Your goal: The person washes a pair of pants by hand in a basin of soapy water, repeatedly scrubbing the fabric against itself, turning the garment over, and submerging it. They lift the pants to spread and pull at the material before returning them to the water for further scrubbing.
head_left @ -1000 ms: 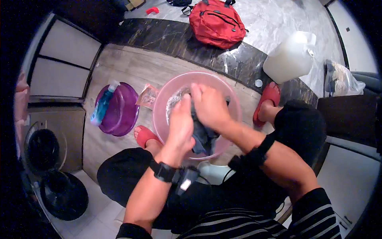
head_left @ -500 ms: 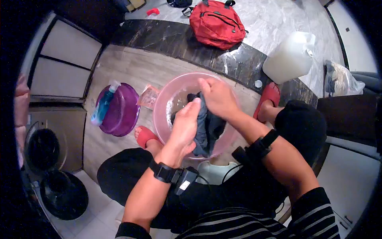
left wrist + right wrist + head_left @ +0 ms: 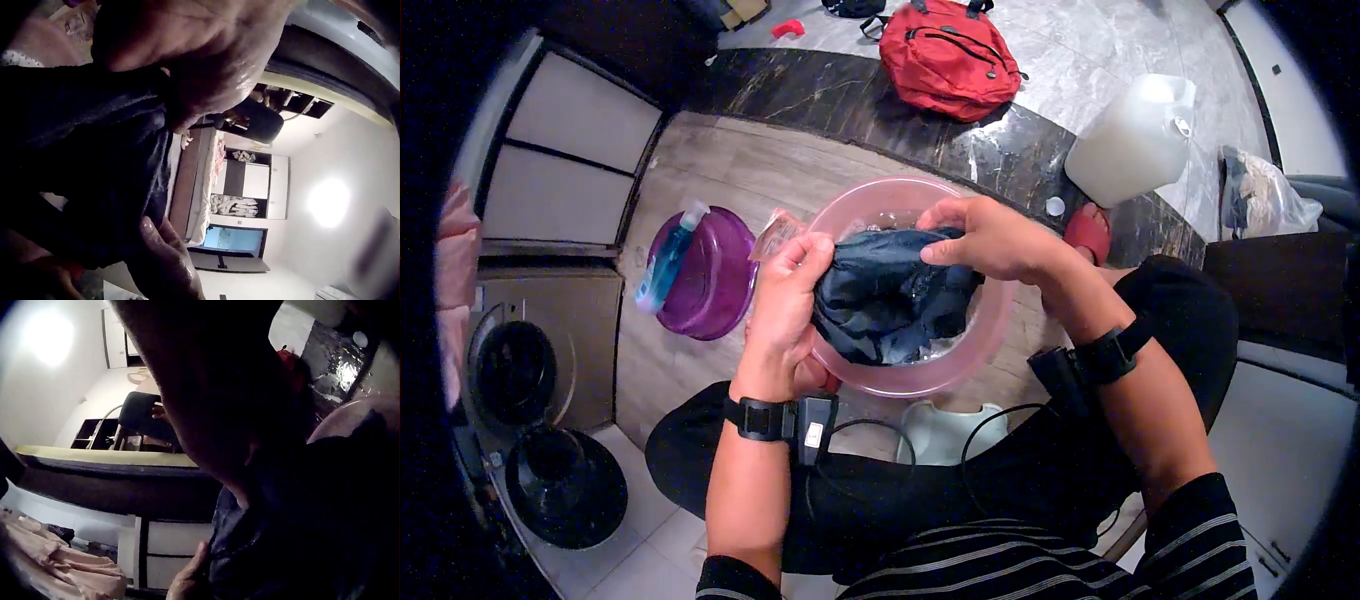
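Pinching dark cloth [image 3: 880, 295] at 2 places, the left hand [image 3: 785, 290] and the right hand [image 3: 998, 240] hold it spread over a pink basin [image 3: 992, 325], near a purple basin [image 3: 722, 275]

My basin [image 3: 880, 381]: pink | cloth [image 3: 890, 300] over it: dark blue-grey | tub [image 3: 718, 275] left of basin: purple | bottle [image 3: 664, 268] left of basin: bright blue | backpack [image 3: 952, 60] beyond basin: red | stone strip [image 3: 830, 100] beyond basin: black, white-veined | jug [image 3: 1133, 142] beyond basin, rightward: milky white | my sleeves [image 3: 1200, 545]: black, thin pale stripes | my trousers [image 3: 1185, 320]: black
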Available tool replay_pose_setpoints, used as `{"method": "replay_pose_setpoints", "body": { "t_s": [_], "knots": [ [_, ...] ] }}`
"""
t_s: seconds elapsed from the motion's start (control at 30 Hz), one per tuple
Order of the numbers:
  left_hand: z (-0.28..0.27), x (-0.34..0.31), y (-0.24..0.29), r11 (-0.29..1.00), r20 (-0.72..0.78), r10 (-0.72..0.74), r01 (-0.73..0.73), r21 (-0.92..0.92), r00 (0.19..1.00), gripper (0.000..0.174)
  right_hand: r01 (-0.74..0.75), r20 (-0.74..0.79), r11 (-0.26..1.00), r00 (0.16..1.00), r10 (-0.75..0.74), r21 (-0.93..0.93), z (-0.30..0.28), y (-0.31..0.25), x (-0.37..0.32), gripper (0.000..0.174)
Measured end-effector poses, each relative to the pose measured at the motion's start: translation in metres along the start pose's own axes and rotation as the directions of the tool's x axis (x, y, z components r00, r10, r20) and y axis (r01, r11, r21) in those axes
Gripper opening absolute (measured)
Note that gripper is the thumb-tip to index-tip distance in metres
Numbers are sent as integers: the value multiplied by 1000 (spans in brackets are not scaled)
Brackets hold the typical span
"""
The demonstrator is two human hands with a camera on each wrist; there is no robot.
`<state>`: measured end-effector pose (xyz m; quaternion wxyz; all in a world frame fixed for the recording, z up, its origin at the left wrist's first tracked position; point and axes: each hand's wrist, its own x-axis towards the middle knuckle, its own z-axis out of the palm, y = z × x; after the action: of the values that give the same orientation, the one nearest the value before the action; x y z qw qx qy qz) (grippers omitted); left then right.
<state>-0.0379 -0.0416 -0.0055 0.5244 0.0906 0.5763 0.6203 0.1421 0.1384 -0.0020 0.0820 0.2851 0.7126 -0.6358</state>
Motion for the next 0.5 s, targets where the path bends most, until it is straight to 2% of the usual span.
{"method": "replay_pose_setpoints", "body": {
  "t_s": [0.1,0.2,0.3,0.4,0.43,0.5],
  "knots": [
    [1,0,-1,999,9,-30,30,-14,1000,19,41,-41,991,998,-47,-125,3,-4,-9,37],
    [-2,4,-3,990,16,-69,71,-122,997,22,233,-110,908,952,-287,-349,12,11,-7,35],
    [0,5,-2,971,23,-99,101,-218,995,23,314,-145,832,897,-418,-457,30,26,4,34],
    [-1,5,2,970,27,-98,101,-222,995,23,194,-57,974,978,-201,-114,26,24,3,30],
    [-2,5,3,972,27,-94,97,-215,995,23,195,-83,980,978,-191,43,25,30,8,32],
    [-1,2,8,973,62,-97,108,-206,993,22,102,-32,968,995,-97,231,24,29,9,31]
  ]
}}
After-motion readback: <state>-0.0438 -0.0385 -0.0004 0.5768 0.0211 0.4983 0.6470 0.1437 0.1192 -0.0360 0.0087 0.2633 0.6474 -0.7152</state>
